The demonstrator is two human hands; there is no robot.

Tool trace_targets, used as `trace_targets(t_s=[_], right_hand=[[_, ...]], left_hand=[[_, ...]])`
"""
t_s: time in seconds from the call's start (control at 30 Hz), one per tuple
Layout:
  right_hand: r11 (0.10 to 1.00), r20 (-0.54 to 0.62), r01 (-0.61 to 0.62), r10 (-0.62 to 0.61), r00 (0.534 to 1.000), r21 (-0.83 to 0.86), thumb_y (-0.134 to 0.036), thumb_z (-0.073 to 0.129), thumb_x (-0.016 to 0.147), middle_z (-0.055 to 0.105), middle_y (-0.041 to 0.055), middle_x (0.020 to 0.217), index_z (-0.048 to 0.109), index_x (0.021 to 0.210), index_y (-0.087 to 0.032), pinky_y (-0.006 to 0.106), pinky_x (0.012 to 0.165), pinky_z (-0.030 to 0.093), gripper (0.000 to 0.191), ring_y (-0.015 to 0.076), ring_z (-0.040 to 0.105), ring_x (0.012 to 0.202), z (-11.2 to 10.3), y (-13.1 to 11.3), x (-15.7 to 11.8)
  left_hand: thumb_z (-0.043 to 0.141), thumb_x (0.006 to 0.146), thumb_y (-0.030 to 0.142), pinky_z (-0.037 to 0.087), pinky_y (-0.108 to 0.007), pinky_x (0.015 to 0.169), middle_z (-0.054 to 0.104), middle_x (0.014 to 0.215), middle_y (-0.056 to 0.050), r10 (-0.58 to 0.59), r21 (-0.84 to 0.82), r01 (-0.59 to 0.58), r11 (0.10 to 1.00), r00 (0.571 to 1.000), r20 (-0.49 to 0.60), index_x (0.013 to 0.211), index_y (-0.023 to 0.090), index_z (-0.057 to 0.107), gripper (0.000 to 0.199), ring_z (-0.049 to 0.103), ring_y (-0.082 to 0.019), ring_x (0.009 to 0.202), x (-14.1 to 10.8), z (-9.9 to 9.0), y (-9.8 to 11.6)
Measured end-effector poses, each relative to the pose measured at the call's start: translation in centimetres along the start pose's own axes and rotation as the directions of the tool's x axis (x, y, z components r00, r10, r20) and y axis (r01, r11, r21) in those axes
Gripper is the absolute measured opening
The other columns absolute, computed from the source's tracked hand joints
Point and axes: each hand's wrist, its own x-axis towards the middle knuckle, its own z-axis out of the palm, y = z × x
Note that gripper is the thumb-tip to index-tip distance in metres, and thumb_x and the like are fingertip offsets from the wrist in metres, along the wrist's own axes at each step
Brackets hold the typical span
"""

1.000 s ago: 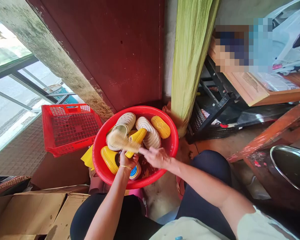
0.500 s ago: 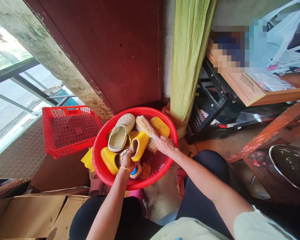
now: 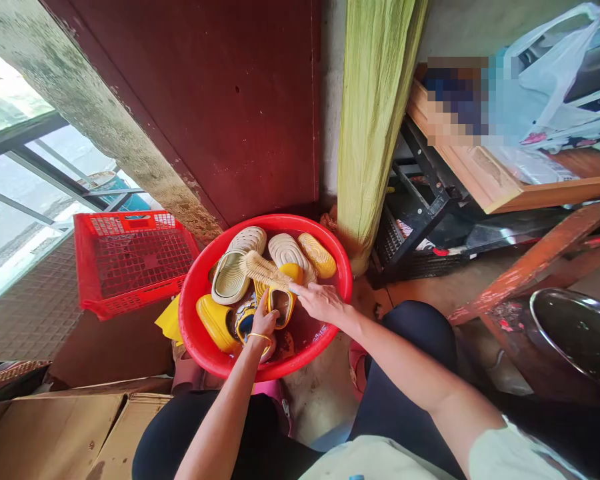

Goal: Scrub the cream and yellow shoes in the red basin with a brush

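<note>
My right hand [image 3: 323, 301] grips the handle of a scrubbing brush [image 3: 261, 269], its pale bristles pointing left over the basin. A yellow clog [image 3: 293, 272] is held by my left hand [image 3: 264, 323], with its opening turned up toward me. The brush lies across the clog's upper part; whether they touch I cannot tell. Around them in the red basin [image 3: 347, 280] are a cream clog [image 3: 230, 279], another yellow clog [image 3: 214, 323], a beige one [image 3: 289, 253] and a yellow sole [image 3: 319, 255], in shallow dark water. A patterned shoe beneath my left hand is partly hidden.
Left of the basin stands a red plastic crate [image 3: 135, 263], with cardboard boxes [image 3: 55, 427] in front of it. A greenish cloth-covered post [image 3: 375, 133] rises behind the basin. To the right are a wooden drawer [image 3: 535, 195] and a metal pot [image 3: 575, 340] of dark liquid.
The brush has moved left and down from the beige clog to over the held yellow clog. My left hand has shifted slightly right and turned that clog.
</note>
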Motion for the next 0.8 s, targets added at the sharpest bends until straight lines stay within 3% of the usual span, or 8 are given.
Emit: trace_targets(t_s=[0.2, 0.33, 0.4, 0.47, 0.53, 0.63, 0.7, 0.8], right_hand=[[0.97, 0.018, -0.234, 0.236, 0.972, -0.065, -0.026, 0.038, 0.105, 0.076, 0.0179, 0.112, 0.051, 0.154, -0.024, 0.039, 0.089, 0.055, 0.051, 0.0298, 0.074, 0.103, 0.1, 2.4, 1.0], [0.966, 0.009, -0.255, 0.256, 0.967, -0.054, -0.023, 0.037, 0.105, 0.076, 0.0199, 0.112, 0.044, 0.157, -0.019, 0.039, 0.092, 0.054, 0.053, 0.0292, 0.073, 0.105, 0.5, 3.3, 1.3], [0.967, 0.015, -0.253, 0.253, 0.967, -0.027, -0.026, 0.037, 0.106, 0.076, 0.0187, 0.113, 0.041, 0.159, -0.02, 0.038, 0.091, 0.054, 0.054, 0.0278, 0.074, 0.104, 0.9, 3.0, 1.4], [0.971, 0.01, -0.236, 0.236, 0.972, 0.026, -0.028, 0.038, 0.106, 0.077, 0.0166, 0.114, 0.04, 0.159, -0.021, 0.035, 0.09, 0.055, 0.054, 0.0262, 0.075, 0.103, 1.2, 2.6, 1.6], [0.978, -0.034, -0.18, 0.184, 0.982, 0.101, -0.029, 0.037, 0.106, 0.077, 0.0137, 0.119, 0.041, 0.159, -0.021, 0.033, 0.09, 0.056, 0.054, 0.0243, 0.075, 0.104, 1.5, 2.1, 1.8], [0.984, -0.151, -0.008, 0.035, 0.988, 0.176, -0.03, 0.038, 0.106, 0.074, 0.0102, 0.129, 0.045, 0.158, -0.021, 0.031, 0.092, 0.056, 0.053, 0.0221, 0.073, 0.108, 2.2, 1.0, 1.7], [0.978, -0.213, 0.128, -0.091, 0.973, 0.165, -0.031, 0.041, 0.105, 0.074, 0.0085, 0.129, 0.049, 0.155, -0.024, 0.029, 0.089, 0.056, 0.051, 0.0208, 0.073, 0.105, 3.0, -0.2, 1.2], [0.954, -0.285, 0.287, -0.254, 0.924, 0.082, -0.032, 0.048, 0.104, 0.077, 0.0069, 0.112, 0.052, 0.154, -0.028, 0.024, 0.076, 0.055, 0.05, 0.0173, 0.072, 0.087, 4.1, -2.0, -0.1]], left_hand=[[0.069, 0.052, -0.01, 0.052, -0.027, 0.089, 0.074, 0.102, -0.007, 0.109, 0.0, -0.109, 0.994, 0.994, 0.01, 0.114, 0.02, 0.073, 0.07, 0.065, -0.027, 0.114, -1.0, 0.4, 0.8], [0.079, 0.058, -0.001, 0.054, -0.029, 0.091, 0.067, 0.123, -0.011, 0.228, 0.151, -0.22, 0.964, 0.973, -0.038, 0.109, 0.024, 0.073, 0.056, 0.056, -0.032, 0.13, -1.5, 0.2, 1.5], [0.079, 0.063, 0.002, 0.055, -0.028, 0.085, 0.067, 0.121, -0.01, 0.207, 0.149, -0.196, 0.969, 0.977, -0.058, 0.107, 0.024, 0.073, 0.05, 0.059, -0.03, 0.125, -1.2, -0.1, 1.7], [0.078, 0.067, 0.005, 0.056, -0.026, 0.074, 0.07, 0.108, -0.008, 0.106, 0.065, -0.102, 0.993, 0.992, -0.069, 0.106, 0.023, 0.071, 0.043, 0.067, -0.026, 0.107, -0.6, -0.3, 1.9], [0.077, 0.071, 0.009, 0.055, -0.025, 0.065, 0.072, 0.097, -0.006, -0.048, -0.063, 0.048, 0.997, 0.999, -0.001, 0.109, 0.022, 0.067, 0.041, 0.07, -0.022, 0.088, -0.2, -0.4, 2.0], [0.072, 0.078, 0.015, 0.053, -0.024, 0.055, 0.074, 0.094, -0.006, -0.203, -0.186, 0.232, 0.955, 0.966, 0.162, 0.117, 0.022, 0.064, 0.041, 0.069, -0.018, 0.068, 0.1, -0.5, 2.0], [0.07, 0.079, 0.013, 0.048, -0.02, 0.049, 0.074, 0.087, -0.005, -0.227, -0.251, 0.279, 0.927, 0.95, 0.215, 0.116, 0.023, 0.064, 0.039, 0.063, -0.013, 0.057, 0.2, -0.8, 2.0], [0.072, 0.076, 0.009, 0.041, -0.013, 0.044, 0.067, 0.071, 0.001, -0.232, -0.336, 0.324, 0.885, 0.93, 0.286, 0.105, 0.022, 0.066, 0.032, 0.054, -0.007, 0.049, 0.1, -1.7, 1.7]])
